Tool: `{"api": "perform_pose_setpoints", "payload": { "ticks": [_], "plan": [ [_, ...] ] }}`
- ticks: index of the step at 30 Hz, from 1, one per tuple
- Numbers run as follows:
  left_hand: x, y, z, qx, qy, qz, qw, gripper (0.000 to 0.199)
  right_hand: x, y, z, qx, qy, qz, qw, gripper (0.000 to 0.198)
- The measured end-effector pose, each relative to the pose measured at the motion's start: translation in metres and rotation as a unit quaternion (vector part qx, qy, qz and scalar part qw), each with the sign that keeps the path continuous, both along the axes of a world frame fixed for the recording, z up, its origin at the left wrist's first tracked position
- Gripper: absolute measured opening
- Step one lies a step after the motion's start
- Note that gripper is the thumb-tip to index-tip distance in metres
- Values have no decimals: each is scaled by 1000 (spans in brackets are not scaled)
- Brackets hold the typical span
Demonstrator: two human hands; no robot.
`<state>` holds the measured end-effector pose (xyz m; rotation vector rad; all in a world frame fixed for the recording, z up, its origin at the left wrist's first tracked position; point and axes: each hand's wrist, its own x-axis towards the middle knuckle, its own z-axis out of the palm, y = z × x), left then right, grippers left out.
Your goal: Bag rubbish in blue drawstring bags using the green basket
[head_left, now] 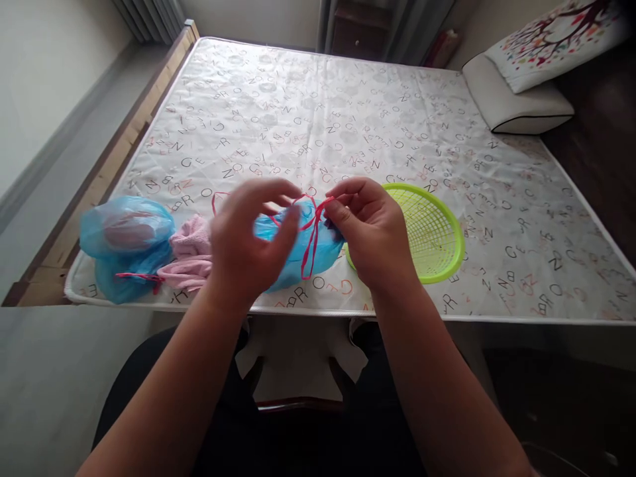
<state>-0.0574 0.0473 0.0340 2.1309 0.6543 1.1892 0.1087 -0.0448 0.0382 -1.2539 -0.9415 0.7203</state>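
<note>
Between my hands, a thin red drawstring (311, 246) hangs in a loop, its strands crossing above a blue plastic bag (303, 255). My right hand (370, 225) pinches the string between thumb and forefinger. At the loop's other side is my left hand (253, 232), slightly blurred, with its thumb and forefinger spread around the red strands. The bag lies on the mattress below and is partly covered by both hands; what it contains cannot be made out.
A lime-green plastic basket (454, 232) stands beside my right hand. To the left lie a pink cloth (186, 271) and another blue bag (94, 228) with something pinkish inside. The letter-printed mattress (348, 112) bears a cushion (527, 99) at back right.
</note>
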Motion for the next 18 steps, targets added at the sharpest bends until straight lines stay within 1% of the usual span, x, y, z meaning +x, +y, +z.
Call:
{"api": "perform_pose_setpoints", "payload": {
  "ticks": [1, 3, 7, 11, 14, 18],
  "plan": [
    [1, -5, 1, 0, 7, -10, 1000, 15, -2, -1, 2, -1, 1, 12, 1000, 24],
    [2, -8, 0, -27, 10, -15, 999, 13, -4, -3, 6, -7, 3, 23, 1000, 27],
    [1, -2, -3, -136, -31, 13, 990, 15, -1, -7, 11, -21, -6, 14, 1000, 35],
    [2, 1, 3, -216, -93, 21, 972, 23, 4, -9, 15, -16, -24, -4, 1000, 32],
    [5, -3, 7, -246, -111, 8, 963, 28, 5, -10, 16, -10, -36, -11, 999, 31],
    [5, -10, 9, -250, -109, -11, 962, 26, 4, -12, 17, 0, -46, 10, 999, 32]
  ]
}}
